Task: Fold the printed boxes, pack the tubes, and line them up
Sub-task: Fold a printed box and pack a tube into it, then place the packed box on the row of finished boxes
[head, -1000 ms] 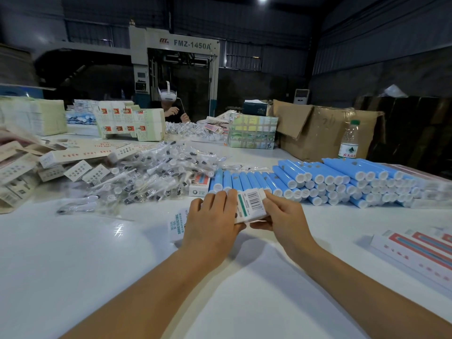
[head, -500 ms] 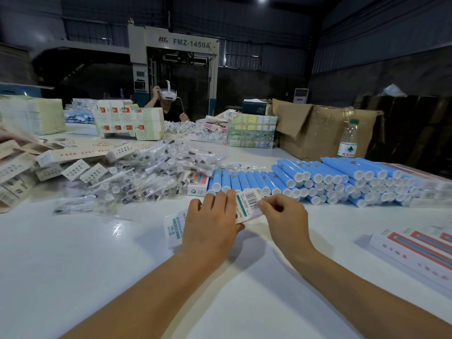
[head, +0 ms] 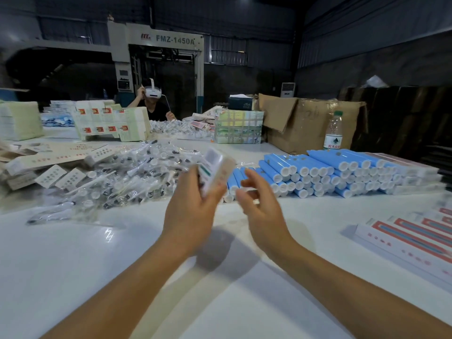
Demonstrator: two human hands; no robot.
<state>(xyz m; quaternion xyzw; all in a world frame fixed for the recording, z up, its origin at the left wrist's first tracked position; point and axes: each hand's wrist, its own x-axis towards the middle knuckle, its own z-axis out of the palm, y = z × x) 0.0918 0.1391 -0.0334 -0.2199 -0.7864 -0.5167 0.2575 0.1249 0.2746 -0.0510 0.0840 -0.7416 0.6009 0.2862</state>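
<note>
Head view: the left hand has lifted the printed box off the white table, where half a second ago it lay pressed flat under both hands. The box is now raised above the table in front of the stack of blue tubes, tilted and blurred by motion, held between the left thumb and curled fingers. The right hand has let go and hangs just beside the box, fingers loosely spread and holding nothing.

The box looks white with a green band and a pale printed panel; whether it is flat or opened cannot be told through the blur.

Behind the tubes stands an open cardboard carton; its contents are hidden. A water bottle stands in front of it. To the left lies a heap of clear plastic packets and flat unfolded boxes. At the right edge, finished boxes lie side by side. Another person sits across the table.
</note>
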